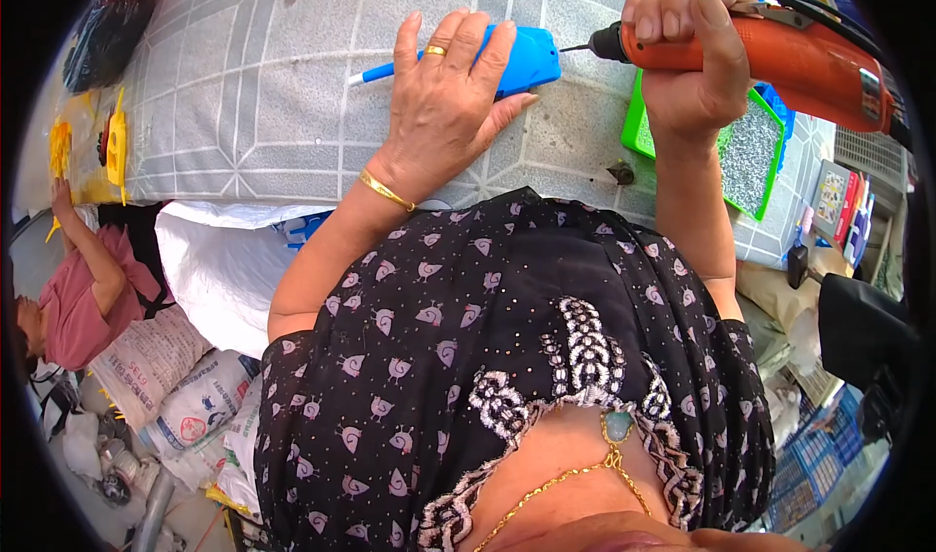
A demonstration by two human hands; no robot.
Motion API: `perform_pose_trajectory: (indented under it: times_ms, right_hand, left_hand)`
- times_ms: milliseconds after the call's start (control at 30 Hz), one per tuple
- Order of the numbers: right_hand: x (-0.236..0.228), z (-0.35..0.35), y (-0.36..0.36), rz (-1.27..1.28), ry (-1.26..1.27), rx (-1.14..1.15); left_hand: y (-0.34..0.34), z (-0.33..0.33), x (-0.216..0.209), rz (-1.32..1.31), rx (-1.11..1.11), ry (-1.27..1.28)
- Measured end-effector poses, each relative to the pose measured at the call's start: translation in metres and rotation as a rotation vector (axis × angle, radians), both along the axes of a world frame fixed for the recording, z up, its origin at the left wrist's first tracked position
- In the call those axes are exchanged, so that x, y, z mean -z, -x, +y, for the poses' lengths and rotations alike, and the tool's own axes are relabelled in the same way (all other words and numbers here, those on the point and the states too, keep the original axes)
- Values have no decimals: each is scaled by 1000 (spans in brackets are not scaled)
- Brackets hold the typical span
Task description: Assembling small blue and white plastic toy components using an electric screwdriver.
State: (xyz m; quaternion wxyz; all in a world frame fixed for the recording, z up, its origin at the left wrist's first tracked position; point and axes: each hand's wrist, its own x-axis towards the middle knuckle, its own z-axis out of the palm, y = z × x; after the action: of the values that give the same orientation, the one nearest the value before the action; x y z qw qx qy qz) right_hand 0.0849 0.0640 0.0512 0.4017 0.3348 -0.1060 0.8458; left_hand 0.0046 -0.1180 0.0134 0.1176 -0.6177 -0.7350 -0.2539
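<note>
On the patterned tablecloth, my left hand (444, 94) is closed over a blue plastic piece (534, 59), holding it down. A thin blue rod with a white tip (375, 74) sticks out to the left from beneath my fingers. My right hand (687, 64) grips an orange electric screwdriver (799, 69), held nearly level. Its thin bit (577, 48) points left at the right end of the blue piece, where a small hole shows. Whether the tip touches it, I cannot tell. Partly behind my right wrist is a green tray (636, 128) with many small silver screws.
A small dark pointed object (620, 172) lies near the table's front edge. Yellow plastic pieces (118, 147) and a black bag (112, 30) lie far left. Another person in a pink shirt (112, 294) works there. Sacks (200, 401) stand on the floor; a white sack (219, 269) hangs at the edge.
</note>
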Motion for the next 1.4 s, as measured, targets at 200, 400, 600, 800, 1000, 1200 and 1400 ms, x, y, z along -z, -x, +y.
perform_pose_trajectory:
  times_ms: [200,400,600,800,1000,1200,1400]
  right_hand:
    - [-35,9,-46,-796,-619,493]
    - [-57,3,-59,-669,-652,301]
    - [-69,-4,-68,-635,-677,269]
    - [-69,-5,-72,-653,-655,286]
    - [-76,-4,-76,-676,-642,296]
    - [-70,-5,-72,-651,-685,269]
    - [-71,-6,-73,-651,-695,257]
  left_hand:
    - [4,-5,-16,-47,17,-61]
    - [1,6,-29,-243,157,-245]
    - [-5,13,-30,-393,244,-304]
    - [-7,15,-25,-489,284,-336]
    - [-10,18,-26,-477,249,-362]
    - [-11,14,-25,-373,236,-387]
    - [-12,13,-29,-396,226,-347]
